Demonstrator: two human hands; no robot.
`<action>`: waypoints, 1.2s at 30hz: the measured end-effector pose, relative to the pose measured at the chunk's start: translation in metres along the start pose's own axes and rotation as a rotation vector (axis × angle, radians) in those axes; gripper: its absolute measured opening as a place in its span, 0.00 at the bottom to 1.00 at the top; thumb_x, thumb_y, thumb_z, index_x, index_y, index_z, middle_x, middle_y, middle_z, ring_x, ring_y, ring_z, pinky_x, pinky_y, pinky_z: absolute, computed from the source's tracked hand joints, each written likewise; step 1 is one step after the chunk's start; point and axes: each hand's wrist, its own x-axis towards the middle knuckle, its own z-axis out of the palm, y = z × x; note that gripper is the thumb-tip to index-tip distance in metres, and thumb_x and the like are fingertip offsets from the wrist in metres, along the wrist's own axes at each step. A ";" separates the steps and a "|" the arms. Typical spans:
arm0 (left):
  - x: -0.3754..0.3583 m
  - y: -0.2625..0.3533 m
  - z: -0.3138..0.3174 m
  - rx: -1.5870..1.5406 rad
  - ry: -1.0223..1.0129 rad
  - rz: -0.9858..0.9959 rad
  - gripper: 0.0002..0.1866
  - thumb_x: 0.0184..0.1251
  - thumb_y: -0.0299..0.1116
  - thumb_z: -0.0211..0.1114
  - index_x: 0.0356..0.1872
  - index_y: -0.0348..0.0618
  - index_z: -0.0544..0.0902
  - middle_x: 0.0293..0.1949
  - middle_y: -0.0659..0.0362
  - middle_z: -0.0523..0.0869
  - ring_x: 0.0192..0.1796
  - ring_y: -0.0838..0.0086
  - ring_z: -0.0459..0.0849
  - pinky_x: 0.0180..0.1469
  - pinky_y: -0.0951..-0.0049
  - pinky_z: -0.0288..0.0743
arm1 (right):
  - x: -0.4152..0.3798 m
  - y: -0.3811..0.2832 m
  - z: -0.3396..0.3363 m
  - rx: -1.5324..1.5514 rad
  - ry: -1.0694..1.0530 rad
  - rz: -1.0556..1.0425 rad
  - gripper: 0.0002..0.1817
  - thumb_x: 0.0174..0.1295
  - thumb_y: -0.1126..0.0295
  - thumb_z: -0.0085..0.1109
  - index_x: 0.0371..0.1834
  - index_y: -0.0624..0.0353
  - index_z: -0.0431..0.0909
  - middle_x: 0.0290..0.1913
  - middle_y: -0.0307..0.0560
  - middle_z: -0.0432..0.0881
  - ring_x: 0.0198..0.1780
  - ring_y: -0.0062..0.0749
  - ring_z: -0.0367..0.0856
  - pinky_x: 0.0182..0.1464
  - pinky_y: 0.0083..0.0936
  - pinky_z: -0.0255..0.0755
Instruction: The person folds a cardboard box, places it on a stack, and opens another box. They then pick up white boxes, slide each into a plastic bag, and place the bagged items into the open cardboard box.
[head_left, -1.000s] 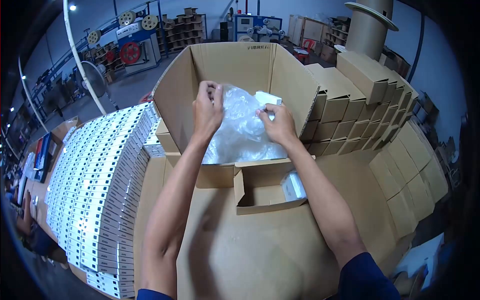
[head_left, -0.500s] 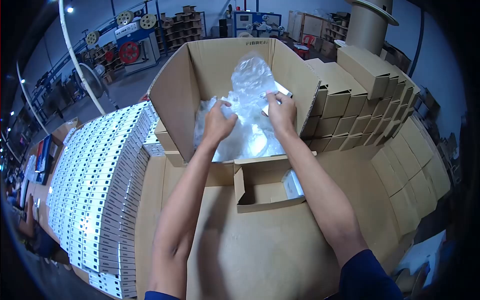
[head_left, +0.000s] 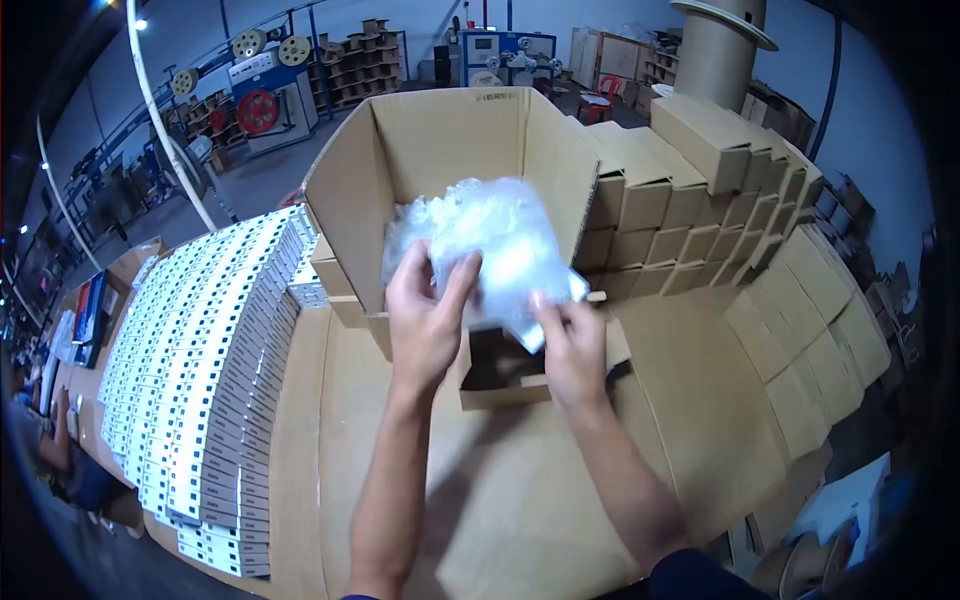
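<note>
My right hand (head_left: 575, 350) pinches the lower edge of a clear plastic bag (head_left: 500, 235), lifted in front of the large open carton (head_left: 450, 135). A white edge and corner (head_left: 579, 287) show beside my right fingers, like part of a small white box; the rest is hidden by blurred plastic. My left hand (head_left: 428, 315) is at the bag's left side, thumb and fingers apart, with no firm grip visible. Below the bag stands a small open cardboard box (head_left: 510, 397), partly covered by the bag and my right hand.
Stacked white boxes (head_left: 200, 370) fill the left of the cardboard-covered table (head_left: 480, 500). On the right are piled brown cartons (head_left: 690, 200) and flat cardboard pieces (head_left: 800, 340). Behind stand a large spool (head_left: 710, 55) and machines (head_left: 508, 58). Another person's arm (head_left: 58, 430) shows far left.
Both hands have come back from inside the carton toward me. The plastic bag has come with my right hand, and now hangs over the small box.
</note>
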 end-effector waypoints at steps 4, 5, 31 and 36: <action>-0.100 0.005 0.001 -0.082 0.015 -0.193 0.07 0.75 0.26 0.68 0.42 0.41 0.77 0.32 0.67 0.80 0.29 0.90 0.74 0.29 0.84 0.66 | -0.105 -0.003 -0.054 -0.158 -0.061 0.052 0.12 0.70 0.68 0.70 0.46 0.67 0.88 0.46 0.46 0.86 0.50 0.24 0.80 0.53 0.25 0.74; -0.124 0.006 0.002 -0.096 0.012 -0.274 0.08 0.75 0.27 0.69 0.40 0.42 0.75 0.31 0.67 0.80 0.29 0.90 0.73 0.29 0.84 0.66 | -0.123 -0.010 -0.059 -0.072 -0.043 0.053 0.12 0.67 0.71 0.73 0.48 0.67 0.88 0.47 0.45 0.84 0.50 0.26 0.80 0.52 0.24 0.75; -0.262 0.055 0.020 0.853 -0.506 0.225 0.11 0.65 0.26 0.75 0.39 0.39 0.79 0.25 0.59 0.81 0.30 0.68 0.83 0.42 0.66 0.76 | -0.272 -0.028 -0.160 -0.511 -0.200 0.144 0.12 0.64 0.67 0.75 0.39 0.67 0.87 0.43 0.54 0.81 0.39 0.37 0.80 0.40 0.29 0.74; -0.253 0.063 0.015 0.601 -0.372 -0.294 0.12 0.71 0.27 0.73 0.37 0.40 0.74 0.16 0.60 0.78 0.17 0.81 0.75 0.23 0.77 0.68 | -0.264 -0.047 -0.168 -0.618 -0.352 -0.054 0.09 0.62 0.71 0.74 0.35 0.66 0.86 0.42 0.58 0.81 0.41 0.47 0.82 0.42 0.36 0.75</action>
